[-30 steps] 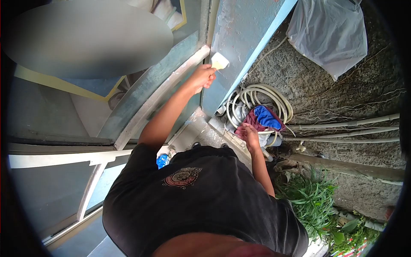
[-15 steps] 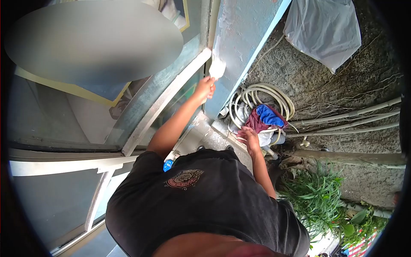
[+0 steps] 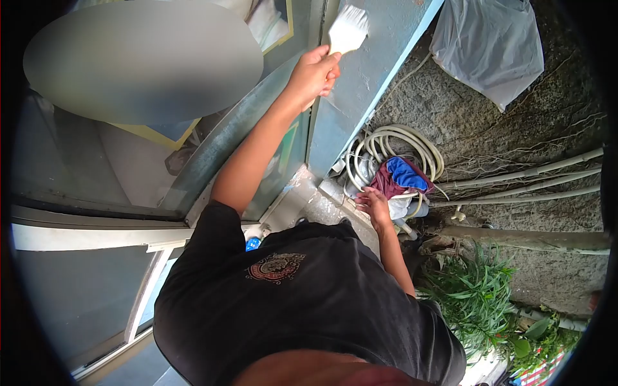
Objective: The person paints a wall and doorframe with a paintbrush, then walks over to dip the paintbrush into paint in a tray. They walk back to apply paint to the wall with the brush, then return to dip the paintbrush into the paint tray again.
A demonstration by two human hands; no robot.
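Observation:
My left hand (image 3: pixel 315 76) grips the handle of a wide flat paintbrush (image 3: pixel 347 31) with white bristles. The bristles point up and lie against or very close to the blue-grey painted post (image 3: pixel 342 106); exact contact is hard to tell. Low on the right, my right hand (image 3: pixel 373 204) holds nothing, its fingers loosely bent and apart. Just beyond it are a maroon and blue cloth (image 3: pixel 407 175) and a coiled pale hose (image 3: pixel 428 145).
Left of the post are glass panes in a frame (image 3: pixel 241 122). A clear plastic bag (image 3: pixel 489 48) hangs on the rough wall (image 3: pixel 470 128) at right. Pipes (image 3: pixel 515 172) run along that wall above leafy plants (image 3: pixel 470 293). Below lies a narrow concrete ledge (image 3: pixel 302 193).
My left hand has moved the paintbrush up along the post, with the arm stretched further out. The right hand stays nearly in place.

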